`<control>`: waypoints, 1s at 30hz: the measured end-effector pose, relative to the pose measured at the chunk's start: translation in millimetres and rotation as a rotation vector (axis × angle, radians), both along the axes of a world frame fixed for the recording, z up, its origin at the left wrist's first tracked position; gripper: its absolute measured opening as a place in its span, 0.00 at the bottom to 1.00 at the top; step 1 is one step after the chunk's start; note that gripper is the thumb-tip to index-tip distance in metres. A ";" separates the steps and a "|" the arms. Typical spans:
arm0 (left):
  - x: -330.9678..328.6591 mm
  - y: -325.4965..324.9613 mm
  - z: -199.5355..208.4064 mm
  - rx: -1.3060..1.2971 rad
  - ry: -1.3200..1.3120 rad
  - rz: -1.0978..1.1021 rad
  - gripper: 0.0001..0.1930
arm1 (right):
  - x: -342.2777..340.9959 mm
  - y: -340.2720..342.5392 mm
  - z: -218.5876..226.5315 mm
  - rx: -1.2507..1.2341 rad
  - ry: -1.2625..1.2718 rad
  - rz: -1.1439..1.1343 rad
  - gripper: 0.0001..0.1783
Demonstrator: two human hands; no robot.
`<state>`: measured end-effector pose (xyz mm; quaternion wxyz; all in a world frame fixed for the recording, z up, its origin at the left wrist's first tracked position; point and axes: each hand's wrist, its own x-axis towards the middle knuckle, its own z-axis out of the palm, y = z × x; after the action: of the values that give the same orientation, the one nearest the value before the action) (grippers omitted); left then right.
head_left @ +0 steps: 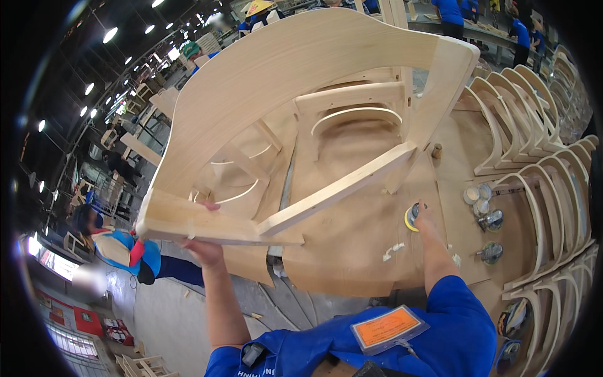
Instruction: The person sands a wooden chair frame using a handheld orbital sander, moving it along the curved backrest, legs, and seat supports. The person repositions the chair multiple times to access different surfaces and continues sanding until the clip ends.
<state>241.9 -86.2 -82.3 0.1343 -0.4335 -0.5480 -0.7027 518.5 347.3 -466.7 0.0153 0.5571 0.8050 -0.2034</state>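
A pale wooden chair frame (264,66) with a wide curved back rail is tilted up over the work table (352,257), which is covered in brown board. My left hand (207,248) is closed around the near left post of the frame. Over on the right, my right hand (426,218) is closed on a small round sander (412,217) with a yellow rim, low at the table's surface. Its fingers are partly hidden. Another wooden frame (352,97) shows through the opening of the held one.
Curved wooden parts (534,113) stand in rows along the right. Other round sanders (490,220) lie near them, beside several small round pads (481,200). White scraps (394,251) and a short wooden peg (436,151) sit on the board. A person in a blue vest (129,251) is at the left.
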 end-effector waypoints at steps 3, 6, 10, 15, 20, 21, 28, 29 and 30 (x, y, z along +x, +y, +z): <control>12.6 -4.4 -10.2 0.013 -0.004 -0.022 0.45 | 18.7 -53.1 6.4 -0.007 0.034 0.003 0.46; 23.4 -8.4 -22.4 0.043 -0.031 -0.052 0.45 | 51.4 -116.2 31.8 -0.110 0.115 0.061 0.49; 54.7 -19.6 -41.3 0.032 -0.059 -0.138 0.48 | 109.6 -187.0 112.4 -0.181 0.346 0.167 0.47; 105.7 -36.2 -45.2 -0.006 0.073 -0.131 0.55 | 176.0 -272.1 262.6 0.040 0.712 0.320 0.41; 170.9 -58.4 -46.7 -0.003 0.107 -0.231 0.57 | 227.0 -370.8 417.8 0.295 0.726 0.476 0.41; 181.8 -62.6 -49.7 -0.024 0.098 -0.214 0.57 | 232.6 -390.7 441.8 0.301 0.707 0.500 0.41; 215.7 -83.3 -95.5 -0.091 0.246 -0.225 0.59 | 227.9 -488.0 508.9 0.318 0.429 0.891 0.41; 219.8 -83.1 -104.2 -0.072 0.223 -0.231 0.59 | 223.2 -493.2 507.5 0.339 0.400 0.956 0.42; 221.6 -83.1 -111.7 -0.056 0.225 -0.236 0.58 | 219.1 -497.0 505.3 0.354 0.352 1.019 0.43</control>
<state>463.5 -169.3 -194.0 0.0994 -0.5744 -0.4943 -0.6448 737.6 -149.7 38.6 -0.1167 0.0500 0.9844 -0.1222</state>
